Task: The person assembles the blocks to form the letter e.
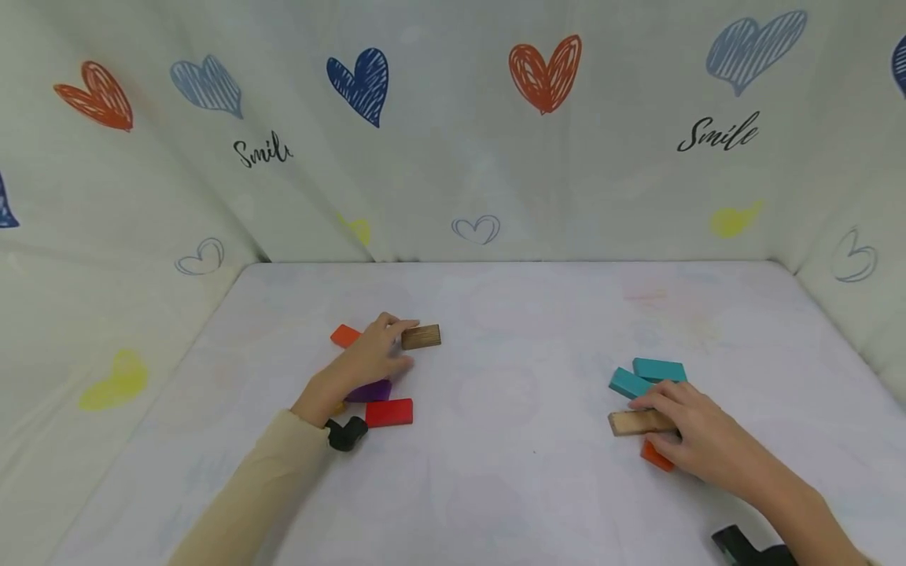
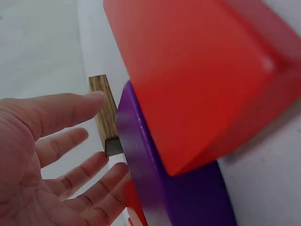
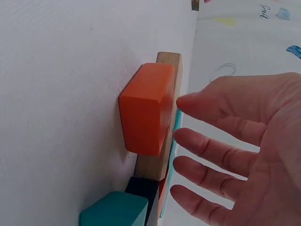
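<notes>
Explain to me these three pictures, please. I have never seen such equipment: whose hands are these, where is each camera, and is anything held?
There is no robot: a person works with a bare left hand and right hand. The wide picture comes from a camera on the head; the two close ones come from a camera on each wrist, so nearby blocks look big.

On the white table lie blocks in two groups. Around the left hand: a red block, purple block, orange block and dark wooden block. Around the right: two teal blocks, a light wooden block and a second orange block.

Nothing looks firmly held: the fingers appear relaxed near the wooden blocks. Whether they touch, I cannot tell.
</notes>
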`<state>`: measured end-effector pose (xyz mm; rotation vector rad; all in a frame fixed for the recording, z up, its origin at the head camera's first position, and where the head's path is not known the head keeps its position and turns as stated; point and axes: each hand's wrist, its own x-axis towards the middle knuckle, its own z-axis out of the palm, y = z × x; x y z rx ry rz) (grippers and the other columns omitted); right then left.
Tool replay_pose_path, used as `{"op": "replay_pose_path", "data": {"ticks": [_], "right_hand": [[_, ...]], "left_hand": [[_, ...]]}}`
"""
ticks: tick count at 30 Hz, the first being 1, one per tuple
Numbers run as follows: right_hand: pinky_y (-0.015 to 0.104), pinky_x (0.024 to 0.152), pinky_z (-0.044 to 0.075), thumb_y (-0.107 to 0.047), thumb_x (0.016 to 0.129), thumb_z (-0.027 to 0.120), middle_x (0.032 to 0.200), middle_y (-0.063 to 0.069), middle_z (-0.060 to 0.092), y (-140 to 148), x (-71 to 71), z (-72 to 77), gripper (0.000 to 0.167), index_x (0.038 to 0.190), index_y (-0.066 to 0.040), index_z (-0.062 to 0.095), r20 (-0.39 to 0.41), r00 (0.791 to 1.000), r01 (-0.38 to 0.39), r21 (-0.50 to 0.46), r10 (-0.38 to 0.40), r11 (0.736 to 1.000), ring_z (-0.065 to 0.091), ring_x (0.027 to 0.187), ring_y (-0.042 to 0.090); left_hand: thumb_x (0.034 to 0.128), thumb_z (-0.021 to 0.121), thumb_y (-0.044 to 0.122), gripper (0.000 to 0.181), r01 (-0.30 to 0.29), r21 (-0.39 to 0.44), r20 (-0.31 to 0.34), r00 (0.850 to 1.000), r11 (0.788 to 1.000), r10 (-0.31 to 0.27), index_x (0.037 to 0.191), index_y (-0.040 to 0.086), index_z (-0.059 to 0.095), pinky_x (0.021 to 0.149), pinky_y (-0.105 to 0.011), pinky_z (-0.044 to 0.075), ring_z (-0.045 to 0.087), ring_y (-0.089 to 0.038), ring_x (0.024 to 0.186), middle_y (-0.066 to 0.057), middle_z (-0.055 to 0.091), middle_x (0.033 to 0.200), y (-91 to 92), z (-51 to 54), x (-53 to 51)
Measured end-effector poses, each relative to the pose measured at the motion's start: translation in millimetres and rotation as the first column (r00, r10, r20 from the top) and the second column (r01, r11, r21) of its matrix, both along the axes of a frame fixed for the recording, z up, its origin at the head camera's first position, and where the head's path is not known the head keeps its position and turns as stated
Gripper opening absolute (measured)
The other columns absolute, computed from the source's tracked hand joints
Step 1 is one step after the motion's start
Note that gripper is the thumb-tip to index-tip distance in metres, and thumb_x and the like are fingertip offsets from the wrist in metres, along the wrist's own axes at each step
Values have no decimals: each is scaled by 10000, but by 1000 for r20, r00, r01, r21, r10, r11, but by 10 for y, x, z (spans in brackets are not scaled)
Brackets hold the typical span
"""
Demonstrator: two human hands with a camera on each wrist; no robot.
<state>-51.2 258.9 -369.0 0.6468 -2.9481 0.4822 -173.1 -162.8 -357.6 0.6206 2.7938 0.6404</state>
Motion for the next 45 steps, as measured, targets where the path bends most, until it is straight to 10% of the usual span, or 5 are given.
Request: {"op": "replay_pose_path", "data": {"ticks": [19, 45], "right_hand": [[382, 729, 394, -126, 700, 731, 918, -36, 542, -116, -60, -25, 270, 963, -139, 675, 14, 1000, 13, 61, -14, 998, 467, 861, 164], [446, 784, 466, -136, 761, 695, 1040, 9, 555, -144, -84, 23, 282, 1029, -162, 611, 71, 997, -29, -5, 29, 1000, 532, 954, 218]], "left_hand": [[857, 651, 159, 378, -27, -27, 68, 997, 999, 29, 1199, 23, 566, 851, -388, 466, 553, -253, 928, -178, 538, 1091, 43, 41, -220], [862, 655, 182, 360, -33, -21, 91, 995, 999, 35, 1183, 38, 582, 825, -368, 470, 541, -247, 932, -149, 569, 1049, -12, 33, -233]]}}
